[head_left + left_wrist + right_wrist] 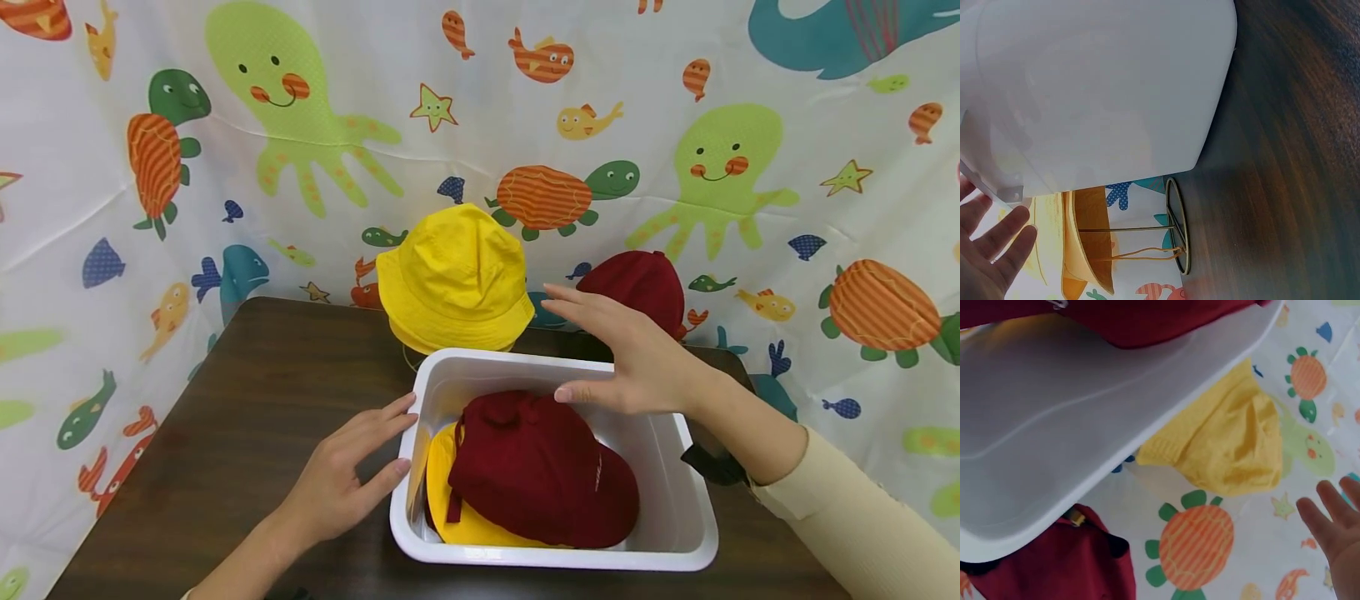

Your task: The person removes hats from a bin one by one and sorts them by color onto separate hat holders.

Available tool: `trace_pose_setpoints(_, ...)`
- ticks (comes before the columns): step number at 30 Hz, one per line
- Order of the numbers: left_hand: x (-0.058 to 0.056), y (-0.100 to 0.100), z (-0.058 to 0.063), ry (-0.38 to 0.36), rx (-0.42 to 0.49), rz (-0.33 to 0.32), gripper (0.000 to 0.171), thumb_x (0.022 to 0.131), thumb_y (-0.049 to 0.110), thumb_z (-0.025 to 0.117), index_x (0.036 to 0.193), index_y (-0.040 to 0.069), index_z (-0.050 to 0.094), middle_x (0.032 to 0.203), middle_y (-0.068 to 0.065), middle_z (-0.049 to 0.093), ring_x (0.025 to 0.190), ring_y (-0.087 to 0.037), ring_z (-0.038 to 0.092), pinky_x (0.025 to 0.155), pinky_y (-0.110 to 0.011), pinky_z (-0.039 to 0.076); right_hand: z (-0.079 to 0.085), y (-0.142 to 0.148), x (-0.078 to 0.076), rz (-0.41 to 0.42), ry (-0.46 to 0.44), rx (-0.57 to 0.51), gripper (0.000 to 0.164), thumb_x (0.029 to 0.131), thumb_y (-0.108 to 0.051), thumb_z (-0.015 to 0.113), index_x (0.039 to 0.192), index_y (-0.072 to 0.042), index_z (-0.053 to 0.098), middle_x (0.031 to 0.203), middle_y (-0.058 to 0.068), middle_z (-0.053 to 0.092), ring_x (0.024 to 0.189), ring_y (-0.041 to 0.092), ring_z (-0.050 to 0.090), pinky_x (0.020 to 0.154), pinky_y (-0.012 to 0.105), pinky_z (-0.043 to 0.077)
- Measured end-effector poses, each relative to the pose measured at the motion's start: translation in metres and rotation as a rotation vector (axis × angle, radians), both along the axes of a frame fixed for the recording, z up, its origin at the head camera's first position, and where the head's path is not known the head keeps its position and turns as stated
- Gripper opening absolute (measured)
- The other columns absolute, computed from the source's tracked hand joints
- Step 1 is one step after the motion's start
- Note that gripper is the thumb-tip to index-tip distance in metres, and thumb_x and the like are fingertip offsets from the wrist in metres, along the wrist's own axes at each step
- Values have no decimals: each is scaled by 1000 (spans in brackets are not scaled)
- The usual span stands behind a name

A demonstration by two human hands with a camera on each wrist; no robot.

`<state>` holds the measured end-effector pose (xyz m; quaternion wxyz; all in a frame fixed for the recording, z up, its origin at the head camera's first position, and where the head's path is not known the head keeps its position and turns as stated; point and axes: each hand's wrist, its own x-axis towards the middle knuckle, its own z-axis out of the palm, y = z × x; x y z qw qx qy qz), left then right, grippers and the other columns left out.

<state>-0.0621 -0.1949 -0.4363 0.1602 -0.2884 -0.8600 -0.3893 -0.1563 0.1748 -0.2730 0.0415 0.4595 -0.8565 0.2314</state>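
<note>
A white plastic bin (pixel 671 467) stands on the dark table. In it lies a dark red baseball cap (pixel 536 475), on top of something yellow (pixel 480 529), which looks like another hat. My left hand (pixel 337 471) touches the bin's left rim with its fingertips, fingers extended. My right hand (pixel 626 350) is raised over the bin's far right part, thumb and fingers spread, holding nothing. Behind the bin a yellow bucket hat (pixel 457 275) sits on a wire stand (pixel 1175 228). Further right at the back is a second dark red cap (pixel 637 287), partly hidden by my right hand.
The dark wood table (pixel 262 417) extends left of the bin. A white curtain (pixel 360 50) printed with sea animals hangs right behind the table and along its sides.
</note>
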Motion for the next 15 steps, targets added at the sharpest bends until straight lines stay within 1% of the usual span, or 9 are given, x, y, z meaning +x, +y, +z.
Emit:
trace_pose_setpoints(4,1,0,0,-3,0,5,60,85,13,83,143,12,65,154,-1,56,131,-20,62,107,-33,49,-4,1,5,-14,-81,33,89,84,-41,86,157,-9,47,167,3,39,150,27,39,115,60,40)
trace_pose_setpoints(8,1,0,1,4,5,5,60,85,12,83,143,12,66,154,-1,56,130,-20,62,108,-31,48,-10,0,10,-36,-158,88,89,85,-47,84,158,-12,47,167,0,38,152,26,37,116,61,39)
trace_pose_setpoints(11,2,-1,0,8,12,-1,61,85,12,83,144,14,65,154,-2,56,130,-20,62,108,-27,46,-16,0,12,-47,-194,121,90,85,-50,83,158,-14,47,168,-1,37,152,26,37,114,60,42)
trace_pose_setpoints(15,2,-1,0,5,15,-2,61,85,12,83,144,14,65,154,-1,56,130,-20,62,109,-26,45,-24,-1,14,-32,-232,129,88,84,-52,83,155,-12,51,167,1,37,150,26,40,112,57,45)
